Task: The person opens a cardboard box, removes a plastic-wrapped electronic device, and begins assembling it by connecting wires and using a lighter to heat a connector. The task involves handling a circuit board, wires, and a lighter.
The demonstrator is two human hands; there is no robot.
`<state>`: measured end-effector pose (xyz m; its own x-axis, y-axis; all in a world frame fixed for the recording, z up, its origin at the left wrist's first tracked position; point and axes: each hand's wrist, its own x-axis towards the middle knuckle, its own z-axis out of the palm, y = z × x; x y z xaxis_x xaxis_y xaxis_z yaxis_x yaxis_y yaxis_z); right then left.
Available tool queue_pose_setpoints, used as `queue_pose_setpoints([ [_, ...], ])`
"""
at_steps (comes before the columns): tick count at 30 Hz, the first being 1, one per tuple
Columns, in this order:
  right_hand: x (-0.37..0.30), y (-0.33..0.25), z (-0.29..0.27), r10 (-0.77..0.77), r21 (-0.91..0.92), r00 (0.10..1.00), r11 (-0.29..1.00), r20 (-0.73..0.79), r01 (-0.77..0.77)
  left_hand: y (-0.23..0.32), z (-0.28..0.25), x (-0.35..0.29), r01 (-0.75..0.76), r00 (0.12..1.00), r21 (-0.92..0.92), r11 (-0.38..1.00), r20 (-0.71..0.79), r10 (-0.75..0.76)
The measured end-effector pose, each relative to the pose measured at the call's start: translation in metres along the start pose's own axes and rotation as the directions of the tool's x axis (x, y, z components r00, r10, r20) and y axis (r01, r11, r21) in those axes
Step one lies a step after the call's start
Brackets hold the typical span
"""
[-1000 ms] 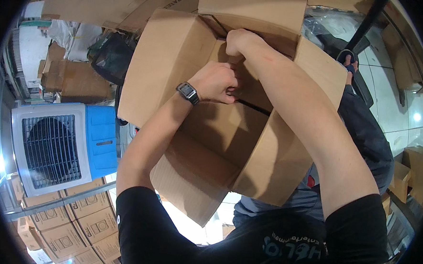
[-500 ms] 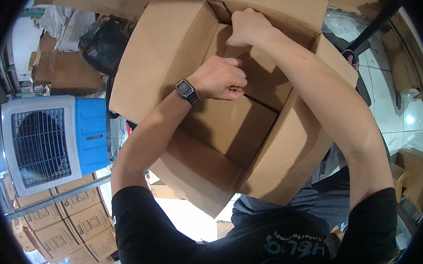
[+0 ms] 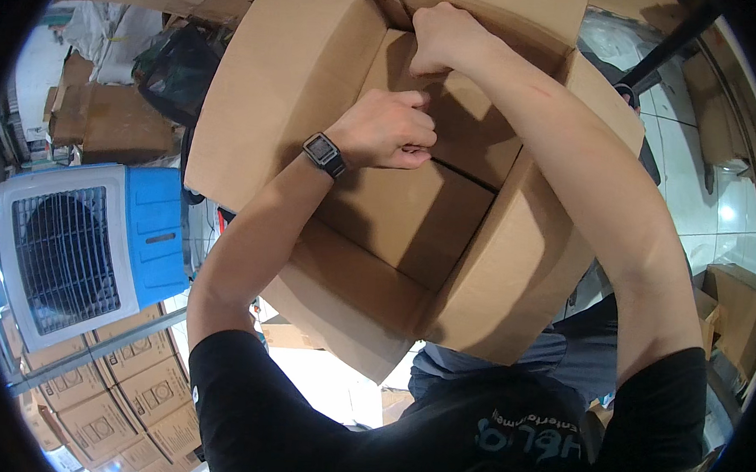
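A large brown cardboard box (image 3: pixel 284 94) stands in front of me with its flaps folded outward. Its bottom panels (image 3: pixel 400 216) show a dark seam between them. Over the box's opening, my left hand (image 3: pixel 388 130) is closed, fingers curled and pointing right; whatever they may hold is hidden. That wrist wears a digital watch (image 3: pixel 321 150). My right hand (image 3: pixel 446 39) is deeper toward the far inner wall, bent into a fist. Its fingertips are turned away, so anything in them cannot be seen.
To the left stands a blue and white air cooler (image 3: pixel 67 258), above stacked printed cartons (image 3: pixel 112 410). A dark bag (image 3: pixel 180 73) and a brown carton (image 3: pixel 110 126) lie at the far left. A black pole (image 3: pixel 661 54) slants across the far right; another box (image 3: pixel 733 310) sits at right.
Both hands have shifted slightly up and left in the view, the left one more. The box appears a little higher, and surrounding things have moved slightly left. Both hands keep their closed shape.
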<state>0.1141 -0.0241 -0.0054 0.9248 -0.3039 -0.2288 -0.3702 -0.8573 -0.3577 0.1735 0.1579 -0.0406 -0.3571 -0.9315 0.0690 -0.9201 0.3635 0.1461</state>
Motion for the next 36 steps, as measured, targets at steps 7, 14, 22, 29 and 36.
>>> queue_pose_setpoints([
  [7, -0.004, 0.0, -0.003, -0.054, -0.08, 0.99, 0.995, 0.133, 0.065, -0.001, -0.002, -0.002, -0.05, 0.999, 0.007, 0.999, 0.01, 0.05],
  [14, -0.005, 0.004, -0.003, -0.029, -0.032, 0.998, 0.999, 0.058, 0.031, -0.003, 0.011, -0.007, -0.182, 0.974, 0.088, 0.979, 0.153, 0.168],
  [22, 0.005, 0.009, 0.0, -0.045, -0.003, 0.998, 0.999, 0.048, 0.045, -0.018, 0.037, -0.016, -0.377, 0.926, 0.293, 0.879, 0.087, 0.368],
  [29, 0.007, 0.01, -0.001, -0.034, 0.02, 0.996, 0.999, 0.077, 0.033, -0.025, 0.045, -0.019, -0.337, 0.915, 0.411, 0.847, -0.069, 0.397],
  [36, 0.003, 0.007, -0.004, -0.029, 0.021, 0.998, 0.999, 0.048, 0.028, -0.03, 0.031, -0.018, -0.327, 0.944, 0.35, 0.878, 0.077, 0.321],
])
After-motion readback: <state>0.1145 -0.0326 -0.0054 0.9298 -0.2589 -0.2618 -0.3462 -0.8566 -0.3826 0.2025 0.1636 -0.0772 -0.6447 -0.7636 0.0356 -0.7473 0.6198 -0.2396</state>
